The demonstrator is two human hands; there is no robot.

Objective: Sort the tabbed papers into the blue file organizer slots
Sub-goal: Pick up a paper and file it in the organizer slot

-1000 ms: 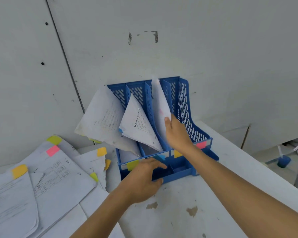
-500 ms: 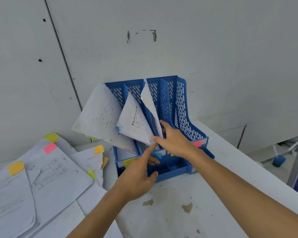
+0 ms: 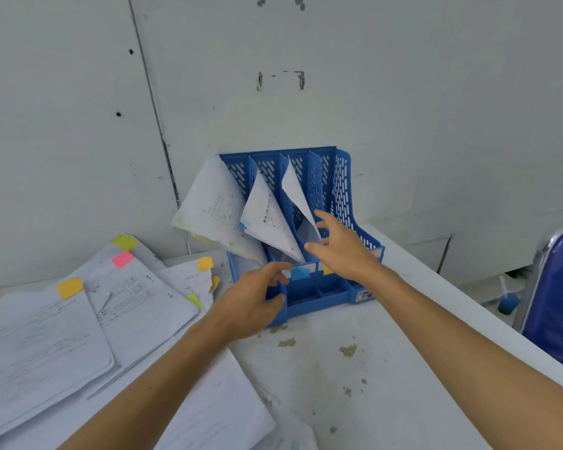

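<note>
The blue file organizer stands against the wall on the white table. A tabbed paper leans out of each of its three left slots: a large sheet, a printed sheet and a narrow sheet. My right hand is spread at the third slot, fingertips touching the narrow sheet's lower edge. At the organizer's front left corner is my left hand, thumb against the front rim and fingers loosely bent over the label strip. A loose pile of tabbed papers lies to the left.
Coloured tabs stick out of the pile, among them pink and orange. A blue chair stands past the table's right edge, with a small blue cup on the floor beside it. The wall is right behind the organizer.
The narrow sheet has gone down into the third slot and leans left. My right hand has slid down it and opened. My left hand has eased back at the organizer's front.
</note>
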